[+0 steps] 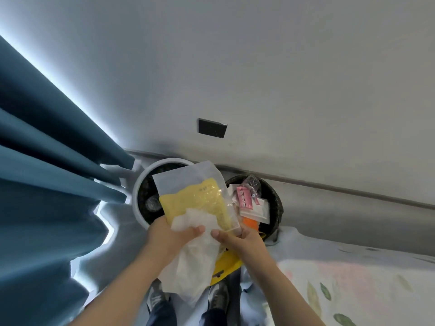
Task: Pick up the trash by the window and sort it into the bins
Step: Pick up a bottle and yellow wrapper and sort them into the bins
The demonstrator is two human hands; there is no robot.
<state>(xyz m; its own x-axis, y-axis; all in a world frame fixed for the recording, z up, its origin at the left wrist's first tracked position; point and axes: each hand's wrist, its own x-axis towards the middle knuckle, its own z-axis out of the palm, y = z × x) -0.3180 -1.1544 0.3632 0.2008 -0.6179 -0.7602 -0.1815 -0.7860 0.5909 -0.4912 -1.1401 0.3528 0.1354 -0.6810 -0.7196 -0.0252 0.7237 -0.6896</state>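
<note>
Trash bundle held right over the gap between the two bins

Trash first: both hands are on the same stack of packaging, up in the air in front of the person. The left hand (173, 236) is closed on the lower left corner, thumb pinching a crumpled white tissue (188, 260) against the front of a yellow-and-clear plastic bag (197, 203). The right hand (237, 238) is pinching the bag's lower right edge, thumb on top, fingers tucked behind where I can't see them. Something yellow with black marks (223, 264) hangs below the tissue, can't tell what it is.

The bit that matters: the bag's long axis runs from the hands up and away toward the wall, tilted a little left, so its far end hangs over the white-rimmed bin (138, 196). That one has a dark liner and looks mostly empty. The black bin (275, 198) sits just to the right of it, against the wall, already holding wrappers, including a pink one (244, 196) and something orange (250, 223).

So the left hand is nearer the white bin, the right hand nearer the black one. My guess is the tissue and the plastic need splitting first, each hand taking its piece to its own side. A blue curtain (47, 172) hangs on the left
</note>
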